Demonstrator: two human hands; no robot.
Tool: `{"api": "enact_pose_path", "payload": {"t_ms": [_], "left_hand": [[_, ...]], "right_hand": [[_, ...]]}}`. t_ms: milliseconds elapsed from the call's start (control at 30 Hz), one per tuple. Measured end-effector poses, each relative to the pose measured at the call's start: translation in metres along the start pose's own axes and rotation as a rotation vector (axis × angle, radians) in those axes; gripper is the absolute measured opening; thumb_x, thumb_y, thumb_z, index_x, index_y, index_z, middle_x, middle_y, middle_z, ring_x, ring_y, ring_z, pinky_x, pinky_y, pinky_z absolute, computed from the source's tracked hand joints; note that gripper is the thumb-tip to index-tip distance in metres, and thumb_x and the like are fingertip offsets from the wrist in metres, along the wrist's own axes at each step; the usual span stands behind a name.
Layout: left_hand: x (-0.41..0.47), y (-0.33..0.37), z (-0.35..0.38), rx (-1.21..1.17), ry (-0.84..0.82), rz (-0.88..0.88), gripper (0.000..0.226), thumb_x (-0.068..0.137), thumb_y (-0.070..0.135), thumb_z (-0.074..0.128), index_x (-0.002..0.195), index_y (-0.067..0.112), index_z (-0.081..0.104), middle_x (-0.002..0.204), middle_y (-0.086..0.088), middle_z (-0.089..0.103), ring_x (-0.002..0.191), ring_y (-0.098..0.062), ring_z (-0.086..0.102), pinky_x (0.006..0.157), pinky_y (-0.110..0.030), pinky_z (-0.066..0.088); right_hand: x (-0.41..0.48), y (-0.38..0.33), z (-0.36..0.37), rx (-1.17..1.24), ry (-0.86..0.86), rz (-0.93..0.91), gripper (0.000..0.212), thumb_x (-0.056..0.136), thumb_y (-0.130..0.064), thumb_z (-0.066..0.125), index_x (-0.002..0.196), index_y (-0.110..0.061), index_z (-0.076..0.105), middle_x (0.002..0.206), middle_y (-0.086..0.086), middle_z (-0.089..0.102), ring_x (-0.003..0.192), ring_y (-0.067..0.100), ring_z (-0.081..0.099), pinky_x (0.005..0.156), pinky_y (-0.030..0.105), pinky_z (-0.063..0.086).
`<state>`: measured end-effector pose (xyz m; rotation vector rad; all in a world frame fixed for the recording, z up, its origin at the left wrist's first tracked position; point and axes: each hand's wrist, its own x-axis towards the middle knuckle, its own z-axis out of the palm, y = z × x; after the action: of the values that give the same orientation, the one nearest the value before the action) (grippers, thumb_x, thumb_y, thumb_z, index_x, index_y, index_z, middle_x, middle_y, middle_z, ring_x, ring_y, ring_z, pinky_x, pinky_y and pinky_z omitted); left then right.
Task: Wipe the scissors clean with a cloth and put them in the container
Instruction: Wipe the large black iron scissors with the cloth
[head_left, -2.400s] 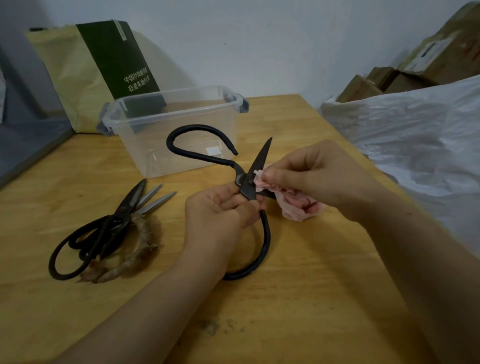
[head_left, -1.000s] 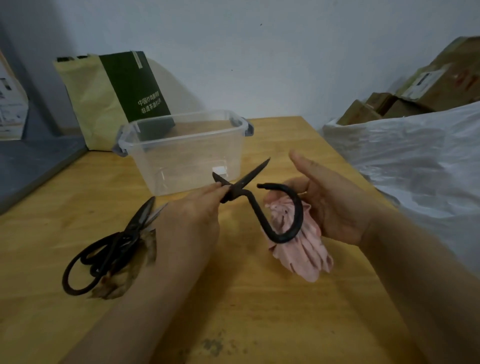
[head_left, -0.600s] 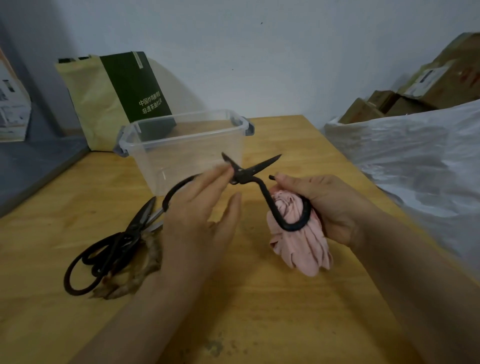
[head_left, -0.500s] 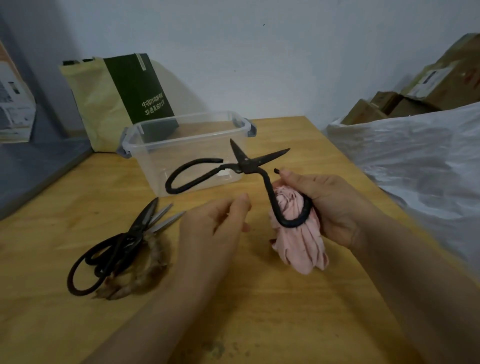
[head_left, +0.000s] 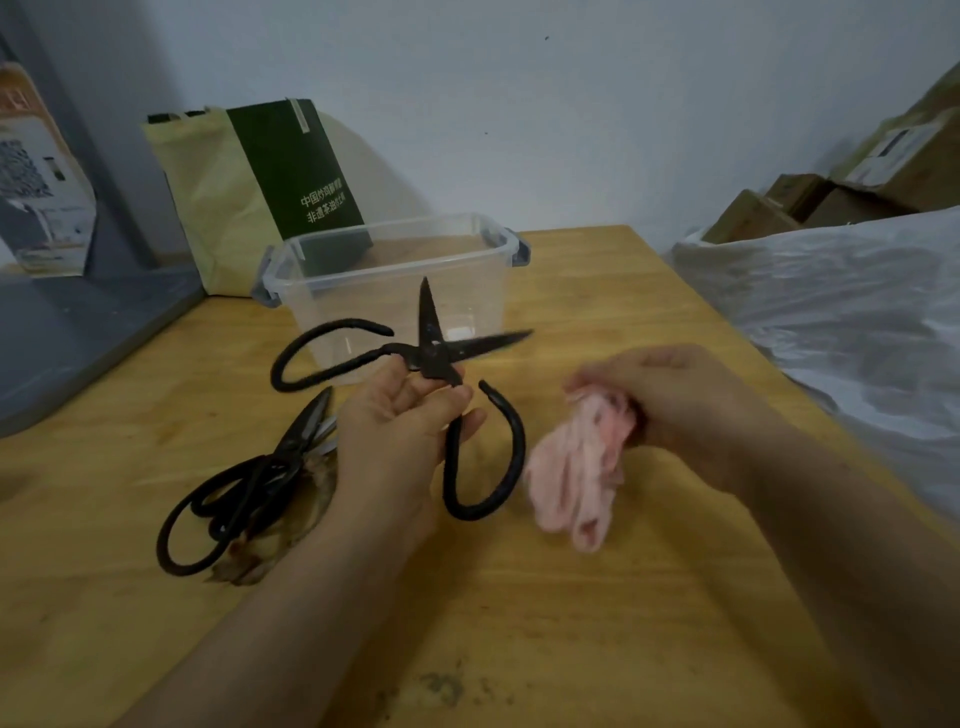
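Observation:
My left hand (head_left: 400, 431) pinches a pair of black iron scissors (head_left: 434, 353) at the pivot, above the wooden table (head_left: 519, 597). The blades are spread, one pointing up and one to the right. One handle loop reaches left, the other curls down by my palm. My right hand (head_left: 670, 400) grips a bunched pink cloth (head_left: 582, 467) to the right of the scissors, apart from them. The clear plastic container (head_left: 395, 270) stands open just behind the scissors.
More black scissors (head_left: 244, 483) lie on a brown rag at the left. A green and yellow paper bag (head_left: 249, 192) leans on the wall behind the container. A white plastic sack (head_left: 841, 322) and cardboard boxes (head_left: 810, 202) crowd the right side.
The scissors passed from my right hand back to my left, which now pinches the pivot with the blades spread wider. My right hand let go of the handle loop and keeps only the cloth.

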<state>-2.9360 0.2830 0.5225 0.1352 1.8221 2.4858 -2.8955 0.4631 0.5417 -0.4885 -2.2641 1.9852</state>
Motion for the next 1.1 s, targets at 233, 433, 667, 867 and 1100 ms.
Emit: {"api": "enact_pose_path", "payload": {"t_ms": [233,433,667,867,1100], "left_hand": [[-0.006,-0.007,0.004,0.119,-0.153,-0.14,0.044,0.082,-0.011,0.059,0.119,0.014,0.059,0.082,-0.01,0.066,0.06,-0.014,0.054,0.046,-0.02,0.045],[-0.01,-0.009,0.008,0.093,-0.193,-0.194,0.048,0.079,-0.015,0.051,0.115,0.016,0.057,0.071,-0.01,0.068,0.047,-0.011,0.05,0.031,-0.017,0.031],[-0.017,-0.015,0.009,0.174,-0.294,-0.114,0.022,0.08,-0.006,0.064,0.096,0.008,0.068,0.085,-0.009,0.075,0.067,-0.023,0.062,0.032,-0.016,0.035],[-0.018,-0.019,0.01,0.172,-0.334,-0.1,0.031,0.082,-0.009,0.061,0.102,0.014,0.066,0.09,-0.004,0.075,0.077,-0.014,0.072,0.049,-0.019,0.053],[-0.02,-0.025,0.006,0.22,-0.324,-0.077,0.028,0.079,-0.01,0.063,0.101,0.008,0.068,0.084,-0.01,0.075,0.082,-0.038,0.066,0.043,-0.021,0.048]], "right_hand": [[0.004,-0.002,-0.02,-0.122,0.363,-0.449,0.036,0.082,-0.016,0.072,0.109,-0.036,0.059,0.084,-0.001,0.069,0.079,0.009,0.064,0.072,0.023,0.053],[-0.008,-0.003,0.001,-0.168,0.225,-0.533,0.022,0.079,-0.009,0.073,0.082,-0.031,0.068,0.076,0.006,0.071,0.058,0.01,0.063,0.051,0.026,0.052],[0.002,0.011,0.016,-0.224,0.071,-0.596,0.018,0.083,-0.014,0.071,0.096,-0.026,0.073,0.088,-0.004,0.072,0.083,0.008,0.067,0.078,0.025,0.054],[0.007,0.019,0.021,-0.5,-0.006,-0.679,0.014,0.08,-0.015,0.073,0.094,-0.014,0.077,0.095,-0.003,0.07,0.09,0.008,0.063,0.084,0.026,0.05],[0.009,0.017,0.02,-0.625,-0.085,-0.554,0.009,0.079,-0.013,0.074,0.086,-0.019,0.077,0.091,-0.004,0.07,0.088,0.014,0.065,0.085,0.035,0.052]]}}
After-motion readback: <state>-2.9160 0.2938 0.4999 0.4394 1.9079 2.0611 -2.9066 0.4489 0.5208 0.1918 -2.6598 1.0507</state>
